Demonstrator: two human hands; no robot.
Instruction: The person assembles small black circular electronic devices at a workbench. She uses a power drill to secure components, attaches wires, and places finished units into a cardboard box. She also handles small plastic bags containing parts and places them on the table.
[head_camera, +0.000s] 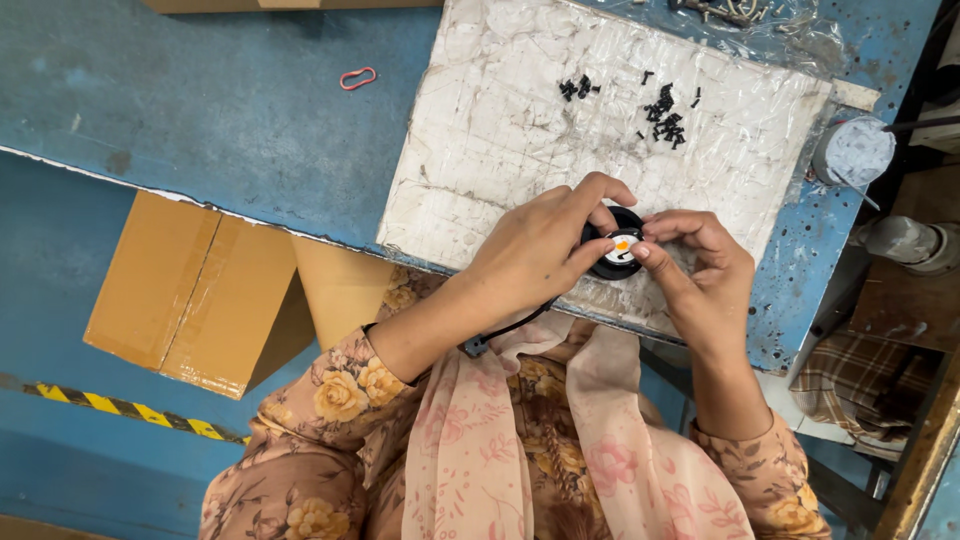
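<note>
A small round black part (618, 252), shaped like a shallow disc, sat between both hands just above the near edge of a white, scuffed board (500, 130). Its centre held a white piece with an orange patch. Fingers hid much of its rim. A thin black cable (515, 324) ran from it back under the left wrist.

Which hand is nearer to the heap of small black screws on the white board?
Right. The right hand sits directly below the black screws, fingertips on the round black part. The left hand grips that part from farther left, at a greater diagonal distance.
</note>
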